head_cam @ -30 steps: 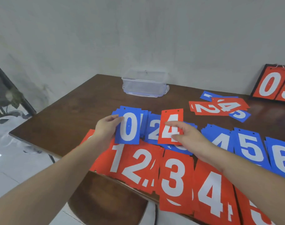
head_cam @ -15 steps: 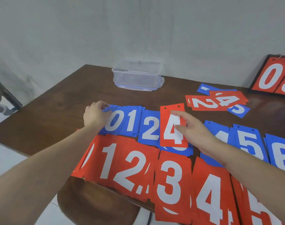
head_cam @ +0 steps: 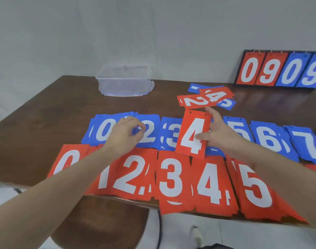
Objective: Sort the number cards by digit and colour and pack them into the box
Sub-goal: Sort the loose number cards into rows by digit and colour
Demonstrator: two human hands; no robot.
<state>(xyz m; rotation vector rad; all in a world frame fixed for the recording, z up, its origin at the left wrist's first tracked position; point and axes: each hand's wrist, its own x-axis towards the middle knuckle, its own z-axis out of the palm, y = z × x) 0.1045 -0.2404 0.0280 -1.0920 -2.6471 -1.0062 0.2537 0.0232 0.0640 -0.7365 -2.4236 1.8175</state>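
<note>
Fingers [head_cam: 201,137] on red 4 card [head_cam: 193,133]

Pale wall [head_cam: 153,33], brown wooden table [head_cam: 45,112]

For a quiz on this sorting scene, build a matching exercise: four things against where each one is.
1. red 4 card
2. clear plastic box
3. scoreboard stand
4. left hand

A. against the wall, far right
B. over the blue row, between the 0 and 2 piles
C. pinched in the right hand
D. far side of the table, left of the loose card heap

Pairs: 1-C, 2-D, 3-A, 4-B
</note>
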